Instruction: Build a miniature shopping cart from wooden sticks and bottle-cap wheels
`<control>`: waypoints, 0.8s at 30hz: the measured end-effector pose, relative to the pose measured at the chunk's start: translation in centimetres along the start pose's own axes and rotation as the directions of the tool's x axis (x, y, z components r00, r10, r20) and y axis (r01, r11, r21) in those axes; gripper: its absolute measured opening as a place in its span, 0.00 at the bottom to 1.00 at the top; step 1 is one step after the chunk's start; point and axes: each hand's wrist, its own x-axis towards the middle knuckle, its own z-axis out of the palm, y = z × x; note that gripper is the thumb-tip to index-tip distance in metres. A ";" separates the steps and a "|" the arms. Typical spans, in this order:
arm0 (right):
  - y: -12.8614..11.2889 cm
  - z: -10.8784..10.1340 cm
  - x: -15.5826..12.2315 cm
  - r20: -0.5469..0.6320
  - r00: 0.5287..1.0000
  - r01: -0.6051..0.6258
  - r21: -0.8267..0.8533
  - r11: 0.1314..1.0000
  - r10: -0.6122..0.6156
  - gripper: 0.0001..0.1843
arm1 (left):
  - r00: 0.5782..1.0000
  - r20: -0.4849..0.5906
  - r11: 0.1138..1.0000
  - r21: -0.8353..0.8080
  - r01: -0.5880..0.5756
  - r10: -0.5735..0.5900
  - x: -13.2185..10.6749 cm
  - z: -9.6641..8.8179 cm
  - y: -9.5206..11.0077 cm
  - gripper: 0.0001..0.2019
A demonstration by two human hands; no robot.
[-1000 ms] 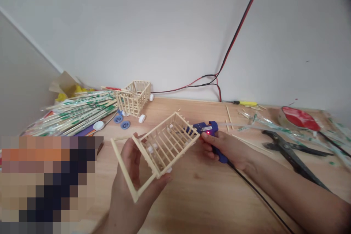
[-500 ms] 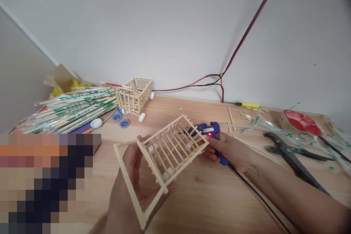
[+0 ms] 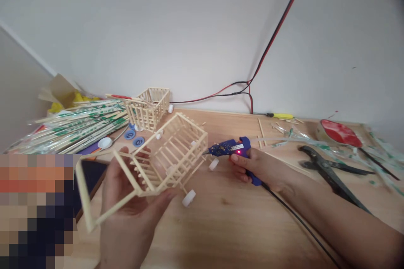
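Observation:
My left hand [image 3: 132, 206] is closed around a small cart made of thin wooden sticks [image 3: 170, 151], tilted above the table. The cart has a slatted basket, a stick handle frame toward me, and small white wheels, one white wheel [image 3: 189, 198] low at the near side. My right hand [image 3: 249, 162] grips a blue hot glue gun [image 3: 244, 147] with a red light lit. Its nozzle points left and lies close to the cart's far right corner; whether they touch I cannot tell.
A second stick cart [image 3: 148, 109] stands near the wall, with blue round caps [image 3: 138, 141] beside it. Wrapped chopsticks [image 3: 91, 122] are piled on the left. On the right lie black-handled pliers [image 3: 328, 176], a red-topped container [image 3: 341, 132], a yellow-handled tool [image 3: 282, 116] and plastic wrappers.
My left hand has moved the cart leftward and turned it, so its wheels now show below. The glue gun, still in my right hand, has stayed nearly in place, its nozzle now uncovered.

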 end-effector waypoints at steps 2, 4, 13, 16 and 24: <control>-0.1 0.0 -0.1 -0.007 1.000 -0.010 -0.018 1.000 0.010 0.27 | 0.999 -0.045 0.999 -0.019 -0.030 0.029 0.2 0.0 -0.1 0.41; -0.3 0.1 -0.2 -0.017 1.000 -0.016 -0.028 0.999 0.016 0.27 | 0.996 -0.062 0.997 -0.043 -0.064 0.061 0.3 -0.1 -0.1 0.41; -0.5 0.0 0.1 -0.036 0.999 0.027 -0.045 0.999 -0.029 0.28 | 0.997 -0.017 0.995 -0.075 -0.070 0.069 0.5 -0.4 -0.5 0.39; -0.6 -0.4 -0.3 -0.022 0.999 0.043 -0.078 0.996 -0.045 0.27 | 0.996 -0.005 0.991 -0.102 -0.084 0.084 0.6 -0.2 -0.6 0.39; -0.6 -0.5 -1.1 -0.023 0.999 0.023 -0.191 0.981 -0.028 0.25 | 0.997 0.000 0.990 -0.114 -0.077 0.077 0.6 0.2 -0.2 0.38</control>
